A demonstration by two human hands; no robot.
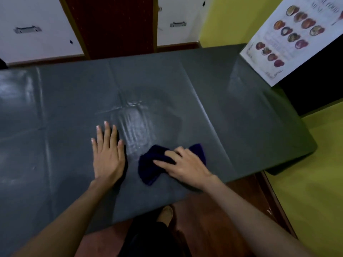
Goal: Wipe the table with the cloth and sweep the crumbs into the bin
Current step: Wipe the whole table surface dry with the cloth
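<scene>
Two hands are at work on the worktop, which is covered by a dark grey sheet with visible fold creases. The left hand lies flat, fingers straight and spread, palm down on the sheet, presumably pinning the loose cover so it does not drag or bunch. The right hand presses on a crumpled dark blue cloth, fingers curled over its folds, just beside the left hand and near the worktop's front edge. A pale damp streak lies beyond the cloth, consistent with a wiped patch. No crumbs can be made out, and no bin is in view. A printed menu sheet leans at the far right corner. Wiping appears under way; sweeping not yet evident.
</scene>
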